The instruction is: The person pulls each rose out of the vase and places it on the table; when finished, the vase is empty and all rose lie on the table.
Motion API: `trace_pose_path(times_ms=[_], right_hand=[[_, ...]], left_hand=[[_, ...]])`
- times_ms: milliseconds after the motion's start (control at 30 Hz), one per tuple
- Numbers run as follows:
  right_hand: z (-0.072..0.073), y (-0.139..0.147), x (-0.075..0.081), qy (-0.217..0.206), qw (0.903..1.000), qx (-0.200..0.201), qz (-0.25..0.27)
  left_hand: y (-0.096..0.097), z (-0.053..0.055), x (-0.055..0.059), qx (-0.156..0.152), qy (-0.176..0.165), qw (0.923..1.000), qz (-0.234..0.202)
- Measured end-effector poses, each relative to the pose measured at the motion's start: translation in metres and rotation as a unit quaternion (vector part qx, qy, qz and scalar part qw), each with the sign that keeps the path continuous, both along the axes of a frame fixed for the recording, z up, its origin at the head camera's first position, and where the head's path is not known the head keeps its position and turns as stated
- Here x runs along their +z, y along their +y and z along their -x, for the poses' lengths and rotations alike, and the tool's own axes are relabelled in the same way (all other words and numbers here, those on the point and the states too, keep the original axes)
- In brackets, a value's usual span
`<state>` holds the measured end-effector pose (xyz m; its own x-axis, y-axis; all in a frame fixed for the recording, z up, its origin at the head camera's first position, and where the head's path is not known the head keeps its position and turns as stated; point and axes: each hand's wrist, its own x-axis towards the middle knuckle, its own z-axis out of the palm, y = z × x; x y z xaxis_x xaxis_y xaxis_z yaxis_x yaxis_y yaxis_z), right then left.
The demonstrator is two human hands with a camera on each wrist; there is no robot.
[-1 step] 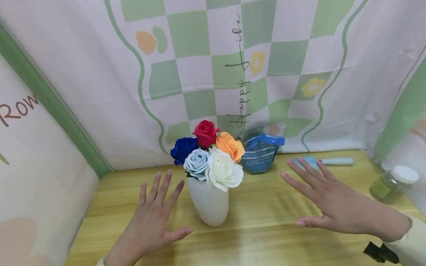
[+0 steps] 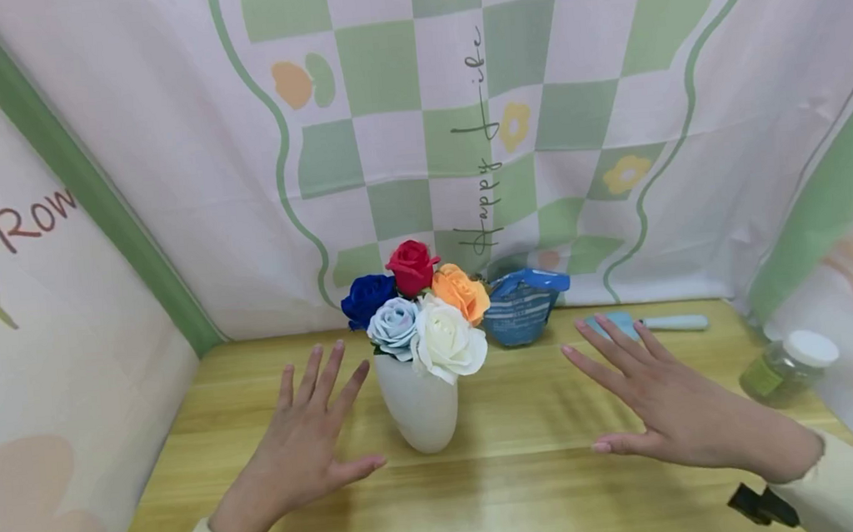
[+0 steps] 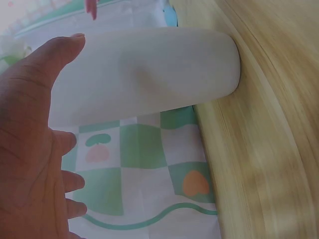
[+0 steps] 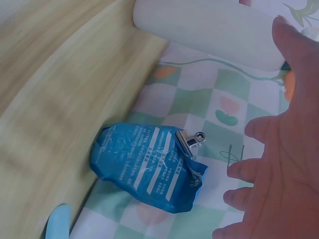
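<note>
A white vase (image 2: 420, 408) stands upright on the wooden table, holding several roses: a red rose (image 2: 412, 267), a dark blue rose (image 2: 370, 300), an orange rose (image 2: 462, 292), a pale blue rose (image 2: 395, 328) and a white rose (image 2: 448, 339). Just left of the vase my left hand (image 2: 301, 443) hovers with its fingers spread, holding nothing. My right hand (image 2: 663, 410) is farther off on the other side, also spread and bare. In the left wrist view the vase (image 3: 149, 74) fills the space past the thumb.
Behind the vase, against the checked cloth, sits a blue bag (image 2: 518, 313), closed with a metal clip (image 4: 189, 143). A light blue shovel-like tool (image 2: 675, 324) lies beyond my right fingers. A jar (image 2: 769, 377) with a white lid stands at the table's right side.
</note>
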<state>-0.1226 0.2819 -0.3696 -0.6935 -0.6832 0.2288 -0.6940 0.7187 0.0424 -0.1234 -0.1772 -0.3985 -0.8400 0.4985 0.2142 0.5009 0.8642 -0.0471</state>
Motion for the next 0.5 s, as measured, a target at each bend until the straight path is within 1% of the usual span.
trace_pose_path(times_ms=[233, 367, 433, 500], right_hand=[[0.0011, 0.0023, -0.0022, -0.01, 0.9999, -0.009, 0.002], [0.0017, 0.0016, -0.0009, -0.01, 0.9998, -0.013, 0.007], [0.002, 0.0006, 0.0007, -0.004, 0.9998, -0.013, 0.012], [0.0027, -0.0009, 0.0028, 0.012, 0.9997, -0.009, 0.02]], left_hand=[[0.0, 0.0002, -0.0004, -0.001, 0.002, 1.0, -0.003], [-0.0015, 0.0013, -0.0021, 0.007, 0.001, 1.0, -0.002], [-0.0024, 0.0019, -0.003, 0.008, 0.001, 0.9999, -0.007], [-0.003, 0.0027, -0.0038, 0.008, 0.004, 0.9999, -0.013]])
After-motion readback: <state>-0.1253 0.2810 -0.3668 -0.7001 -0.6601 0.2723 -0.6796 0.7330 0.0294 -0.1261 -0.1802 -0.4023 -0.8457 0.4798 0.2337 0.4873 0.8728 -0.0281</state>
